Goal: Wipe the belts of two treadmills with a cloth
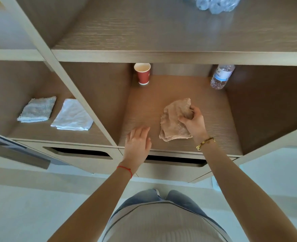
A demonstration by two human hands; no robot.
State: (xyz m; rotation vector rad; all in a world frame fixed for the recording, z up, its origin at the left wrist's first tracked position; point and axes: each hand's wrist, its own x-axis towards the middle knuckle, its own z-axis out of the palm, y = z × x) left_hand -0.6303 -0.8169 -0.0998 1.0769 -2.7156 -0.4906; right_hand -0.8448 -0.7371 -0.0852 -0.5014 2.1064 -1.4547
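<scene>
A crumpled beige cloth (173,119) lies in the middle compartment of a brown wooden shelf unit (161,57). My right hand (193,121) grips the cloth's right side, fingers curled into the fabric. To the cloth's left, my left hand (138,143) hovers over the shelf's front edge with fingers straight and spread, holding nothing. No treadmill is in view.
A red paper cup (143,73) and a plastic water bottle (221,76) stand at the back of the same compartment. A folded grey cloth (37,109) and a folded white cloth (72,115) lie in the left compartment. Crumpled plastic (215,3) sits on the upper shelf.
</scene>
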